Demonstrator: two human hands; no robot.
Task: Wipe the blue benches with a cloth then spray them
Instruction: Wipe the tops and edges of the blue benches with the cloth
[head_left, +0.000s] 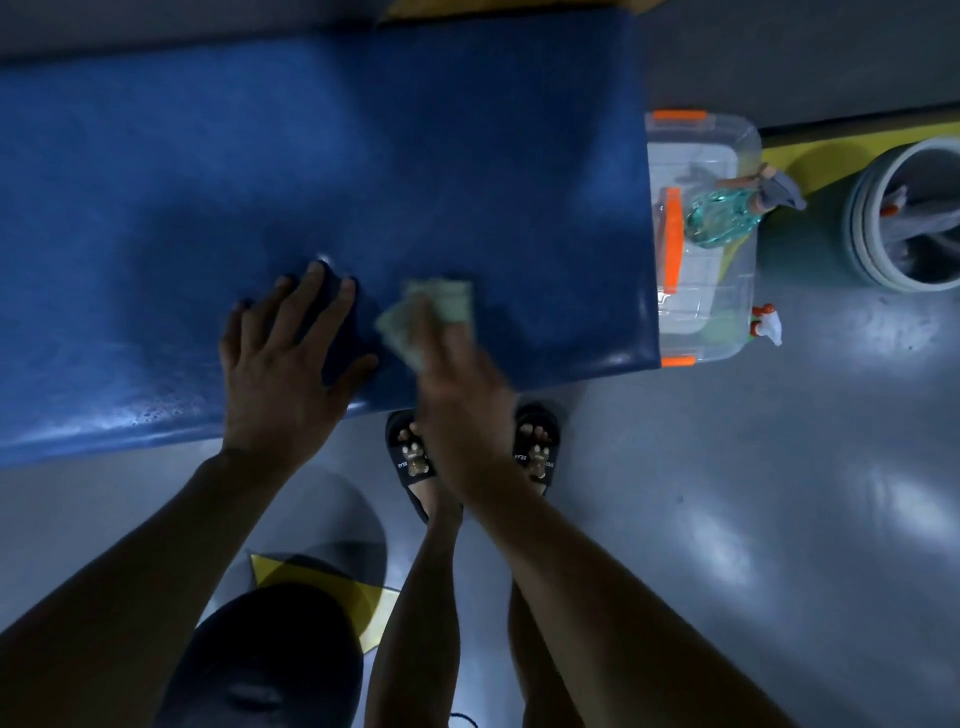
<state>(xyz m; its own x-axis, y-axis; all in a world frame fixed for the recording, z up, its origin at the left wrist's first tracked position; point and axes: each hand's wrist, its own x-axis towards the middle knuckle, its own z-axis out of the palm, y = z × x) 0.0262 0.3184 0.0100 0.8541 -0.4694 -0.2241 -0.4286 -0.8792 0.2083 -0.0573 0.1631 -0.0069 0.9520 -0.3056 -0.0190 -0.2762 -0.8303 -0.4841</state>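
Cloth (431, 317), pale green, lies on the blue counter (311, 182) near its front edge, pressed down under the blurred right hand (462, 395), whose grip I cannot tell. Left hand (283, 358), at nine o'clock of it, rests flat, fingers spread, grip released. Spray bottle (727, 215) sits on a clear box (701, 312) at three o'clock.

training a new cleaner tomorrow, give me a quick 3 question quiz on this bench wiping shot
1. True or false: the left hand rests flat on the blue bench.
2. Which hand presses the cloth on the bench? A) left B) right
3. Fill in: the green spray bottle lies on top of the clear ____ at the bench's end.

Key: 1 true; 2 B; 3 storage box.
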